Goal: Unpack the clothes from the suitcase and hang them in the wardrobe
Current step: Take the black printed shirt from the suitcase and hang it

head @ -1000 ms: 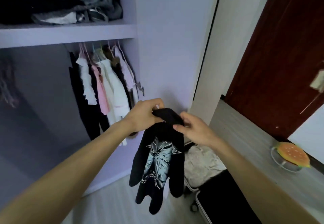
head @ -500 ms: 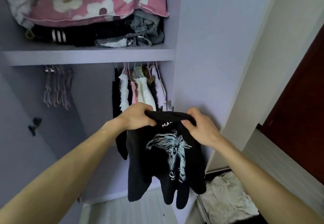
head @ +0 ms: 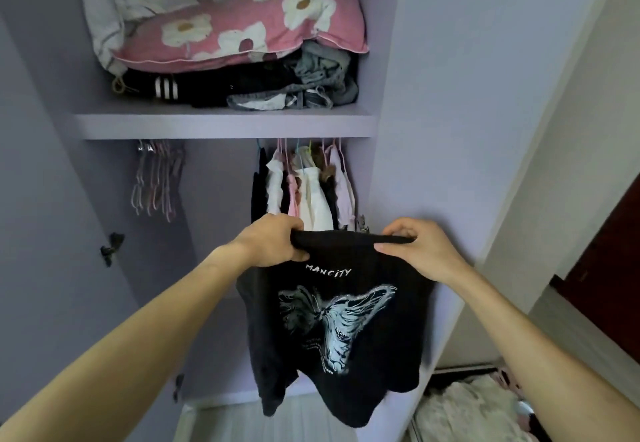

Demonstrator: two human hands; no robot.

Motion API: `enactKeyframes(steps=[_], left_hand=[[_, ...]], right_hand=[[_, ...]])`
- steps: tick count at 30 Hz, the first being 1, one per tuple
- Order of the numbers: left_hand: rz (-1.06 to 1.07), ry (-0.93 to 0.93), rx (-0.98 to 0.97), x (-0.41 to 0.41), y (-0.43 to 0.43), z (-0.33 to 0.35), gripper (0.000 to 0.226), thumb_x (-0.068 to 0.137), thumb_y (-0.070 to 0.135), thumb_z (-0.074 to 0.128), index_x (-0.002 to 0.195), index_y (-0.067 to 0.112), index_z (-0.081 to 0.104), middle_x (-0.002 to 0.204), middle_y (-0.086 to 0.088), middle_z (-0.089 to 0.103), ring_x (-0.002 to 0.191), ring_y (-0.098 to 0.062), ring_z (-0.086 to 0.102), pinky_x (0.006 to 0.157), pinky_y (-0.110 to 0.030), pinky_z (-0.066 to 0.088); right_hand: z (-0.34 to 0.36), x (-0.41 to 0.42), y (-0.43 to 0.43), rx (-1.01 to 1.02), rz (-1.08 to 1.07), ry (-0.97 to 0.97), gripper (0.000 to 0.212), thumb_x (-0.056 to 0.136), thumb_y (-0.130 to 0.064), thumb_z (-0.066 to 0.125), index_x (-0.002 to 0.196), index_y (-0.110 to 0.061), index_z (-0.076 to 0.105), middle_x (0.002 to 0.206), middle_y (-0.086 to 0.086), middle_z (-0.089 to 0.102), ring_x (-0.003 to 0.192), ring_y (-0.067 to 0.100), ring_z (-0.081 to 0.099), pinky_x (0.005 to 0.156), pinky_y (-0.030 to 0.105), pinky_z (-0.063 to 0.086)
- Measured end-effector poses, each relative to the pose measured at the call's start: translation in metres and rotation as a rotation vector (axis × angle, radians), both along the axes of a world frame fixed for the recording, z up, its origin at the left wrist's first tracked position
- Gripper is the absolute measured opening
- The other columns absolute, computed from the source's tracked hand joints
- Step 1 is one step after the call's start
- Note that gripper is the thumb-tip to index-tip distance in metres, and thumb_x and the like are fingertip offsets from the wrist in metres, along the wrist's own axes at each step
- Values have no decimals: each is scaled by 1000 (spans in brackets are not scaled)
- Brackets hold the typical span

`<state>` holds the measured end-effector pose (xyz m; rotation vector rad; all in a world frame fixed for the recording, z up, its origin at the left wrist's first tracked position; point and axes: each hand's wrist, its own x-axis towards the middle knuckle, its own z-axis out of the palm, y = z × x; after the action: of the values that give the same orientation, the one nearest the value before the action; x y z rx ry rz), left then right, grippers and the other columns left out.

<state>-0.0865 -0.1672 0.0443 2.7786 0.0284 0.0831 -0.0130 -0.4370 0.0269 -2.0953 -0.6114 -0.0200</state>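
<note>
1. There is only one view, from a wide-angle camera worn on the person's head.
2. It faces straight into the open wardrobe (head: 391,60), tilted so that the shelf (head: 225,125) sits in the upper half and a strip of floor (head: 214,421) shows at the bottom edge.
3. Both forearms run in from the lower corners, and the left hand (head: 273,246) and right hand (head: 415,247) meet near the centre, close to the lens.
4. The wide lens bends the wardrobe's side walls outward.
5. At the lower right corner the view catches the open suitcase (head: 464,407).
</note>
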Motion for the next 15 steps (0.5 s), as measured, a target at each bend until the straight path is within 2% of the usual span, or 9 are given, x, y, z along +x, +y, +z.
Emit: enactKeyframes(steps=[2, 4, 7, 9, 10, 12, 13, 15], left_hand=[[-42, 149, -160, -3, 5, 1, 19, 77, 33, 82, 78, 29, 63, 78, 11, 66, 76, -6, 62, 64, -19, 41], [-76, 294, -360, -8, 7, 3, 18, 78, 30, 80, 95, 27, 72, 90, 11, 75, 88, -8, 70, 81, -21, 50], [-86, 431, -642, -15, 14, 2, 38, 79, 26, 79, 115, 22, 70, 112, 5, 74, 108, -14, 68, 100, -33, 49], [-70, 493, -745, -17, 22, -1, 50, 75, 28, 83, 122, 21, 66, 124, 1, 68, 119, -17, 62, 103, -34, 46], [-83, 526, -751, -19, 24, -1, 43, 78, 25, 81, 118, 20, 66, 121, 0, 70, 112, -15, 66, 96, -29, 49], [-74, 538, -662, -23, 23, -1, 22, 84, 20, 77, 104, 21, 67, 103, 1, 73, 86, -11, 71, 72, -20, 51], [-43, 475, -549, -22, 24, -2, 17, 84, 23, 77, 97, 26, 67, 98, 3, 72, 81, -11, 70, 66, -21, 50], [65, 256, -149, -18, 28, -8, 20, 80, 38, 79, 82, 38, 58, 94, 9, 65, 83, -12, 64, 68, -26, 46]], right_hand=[[2, -1, 4, 2, -27, -59, 14, 80, -28, 79, 81, -30, 65, 64, -8, 62, 60, 6, 53, 63, 22, 40], [2, -2, 8, 28, -56, -117, 14, 84, -28, 75, 83, -30, 61, 66, -3, 59, 62, 12, 51, 64, 26, 41], [2, -1, 11, 51, -76, -186, 16, 90, -24, 69, 87, -32, 55, 83, -6, 61, 78, 12, 58, 75, 26, 46], [0, 1, 11, 54, -86, -174, 15, 93, -23, 64, 92, -29, 50, 101, -4, 59, 91, 10, 59, 79, 21, 45], [-2, 1, 11, 45, -94, -151, 15, 94, -23, 62, 94, -27, 47, 101, -3, 60, 90, 11, 58, 76, 19, 44], [-5, 1, 9, -24, -115, -91, 17, 96, -24, 60, 96, -22, 43, 89, -2, 59, 76, 12, 55, 66, 19, 42], [-7, 2, 8, -67, -112, -39, 18, 95, -24, 61, 96, -20, 43, 85, -1, 58, 71, 12, 52, 63, 21, 41], [-11, 2, 7, -101, -54, 129, 19, 90, -20, 67, 96, -17, 49, 85, -1, 56, 72, 12, 50, 64, 25, 40]])
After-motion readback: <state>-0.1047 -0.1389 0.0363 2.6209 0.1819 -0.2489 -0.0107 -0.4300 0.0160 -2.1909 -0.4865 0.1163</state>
